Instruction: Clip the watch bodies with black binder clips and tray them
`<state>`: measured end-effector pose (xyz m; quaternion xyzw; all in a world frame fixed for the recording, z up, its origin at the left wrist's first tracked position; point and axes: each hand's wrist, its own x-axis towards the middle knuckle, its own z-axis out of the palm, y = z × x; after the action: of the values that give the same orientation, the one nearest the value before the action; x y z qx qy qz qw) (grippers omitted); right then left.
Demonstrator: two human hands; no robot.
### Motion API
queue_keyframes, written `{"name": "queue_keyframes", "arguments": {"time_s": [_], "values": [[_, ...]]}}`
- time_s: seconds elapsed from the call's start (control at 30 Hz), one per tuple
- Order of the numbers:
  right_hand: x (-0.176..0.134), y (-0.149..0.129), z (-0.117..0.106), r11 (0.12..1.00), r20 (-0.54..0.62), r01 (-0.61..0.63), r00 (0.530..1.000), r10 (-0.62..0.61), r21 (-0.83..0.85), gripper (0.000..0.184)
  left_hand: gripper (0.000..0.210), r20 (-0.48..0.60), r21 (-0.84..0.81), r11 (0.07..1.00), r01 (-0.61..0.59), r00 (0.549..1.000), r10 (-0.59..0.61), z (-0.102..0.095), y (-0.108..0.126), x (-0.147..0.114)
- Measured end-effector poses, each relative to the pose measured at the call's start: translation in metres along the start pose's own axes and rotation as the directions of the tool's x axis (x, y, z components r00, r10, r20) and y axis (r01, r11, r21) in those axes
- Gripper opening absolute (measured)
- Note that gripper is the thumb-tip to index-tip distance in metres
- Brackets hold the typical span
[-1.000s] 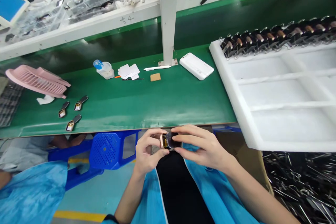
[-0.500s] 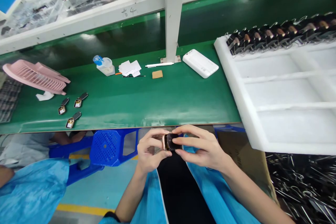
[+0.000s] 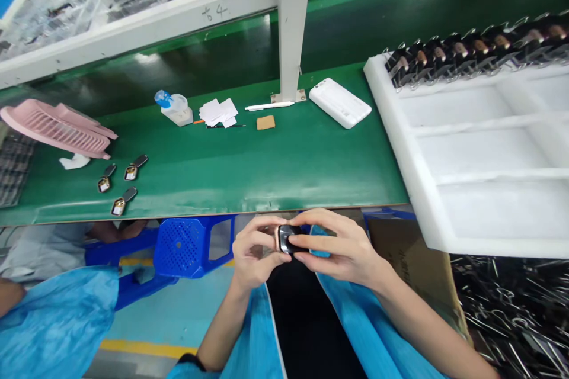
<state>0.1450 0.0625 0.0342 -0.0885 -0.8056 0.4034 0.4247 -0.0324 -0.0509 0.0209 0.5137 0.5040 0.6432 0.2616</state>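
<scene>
So the whole thing comes down to a little watch-like unit (image 3: 284, 238) pinched right between two hands, just off the near edge of the green desk (image 3: 213, 180), in front of the person's dark top (image 3: 306, 320). Neither one is really nearer, since both are touching it. The left hand (image 3: 246, 257) grips the gold-toned rim from the left side, thumb below and fingers above, while the right hand (image 3: 355, 251) comes in from the right with fingertips laid on the glossy black face. So rim side points left, black face reaches right under those fingers. Can't honestly call the long axis, too much is covered, and I can't tell if the face sits flush either. For comparison, three opened units (image 3: 118, 206) lie well apart on the desk, off beyond the left hand, each on a slant with its dark plate toward the upper right. Over past the right hand there's a white foam tray (image 3: 393, 151) with a row of clipped pieces (image 3: 457, 50) along its far side.
</scene>
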Motion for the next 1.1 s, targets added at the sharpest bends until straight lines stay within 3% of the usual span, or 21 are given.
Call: {"name": "queue_keyframes", "arguments": {"time_s": [1.1], "values": [[-0.0002, 0.0007, 0.0006, 0.999, 0.012, 0.042, 0.999, -0.042, -0.021, 0.015, 0.019, 0.029, -0.043, 0.999, -0.024, 0.999, 0.025, -0.0024, -0.0028, -0.0023]]}}
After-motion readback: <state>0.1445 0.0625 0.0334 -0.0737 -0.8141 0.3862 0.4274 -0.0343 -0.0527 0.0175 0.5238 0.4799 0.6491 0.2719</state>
